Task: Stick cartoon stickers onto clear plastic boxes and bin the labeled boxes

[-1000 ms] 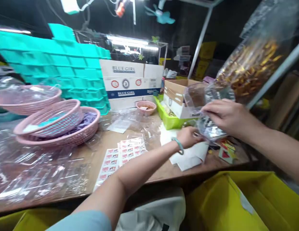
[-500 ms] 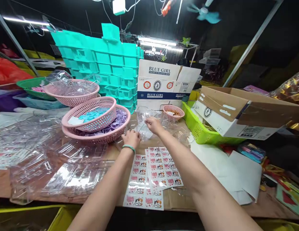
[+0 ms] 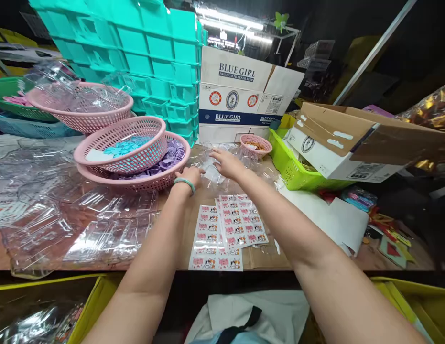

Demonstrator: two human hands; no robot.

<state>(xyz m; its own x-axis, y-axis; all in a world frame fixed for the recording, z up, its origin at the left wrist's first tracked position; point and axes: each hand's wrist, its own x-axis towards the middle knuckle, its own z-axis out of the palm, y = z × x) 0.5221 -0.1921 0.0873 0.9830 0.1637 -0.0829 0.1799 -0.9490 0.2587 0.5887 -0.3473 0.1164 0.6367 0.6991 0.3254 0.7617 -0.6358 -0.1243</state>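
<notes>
The brown table (image 3: 260,260) stands under tube lights in a dark room, its right end lost in shadow. On it rises a stack of teal crates (image 3: 136,43), the top cut off from my view. Beside that, a white carton (image 3: 236,83) reads BLUE GIRL, PREMIUM PILSENER BEER; its finer print is too small. An open carton (image 3: 319,155) sits tilted on a lime-green basket (image 3: 290,177), hiding much of its contents. Clear plastic packs (image 3: 111,239) overlap across the left side, too tangled to count. One pink basket (image 3: 146,160) half covers another full of purple pieces. Sticker sheets (image 3: 208,239) near the front edge show cats and pink lettering I can't read. The right hand (image 3: 227,164) reaches over more clear plastic (image 3: 213,177), fingers loosely spread; the left hand (image 3: 190,177), beside the baskets, has its thumb out, fingers partly hidden. I can't tell whether either grips anything.
</notes>
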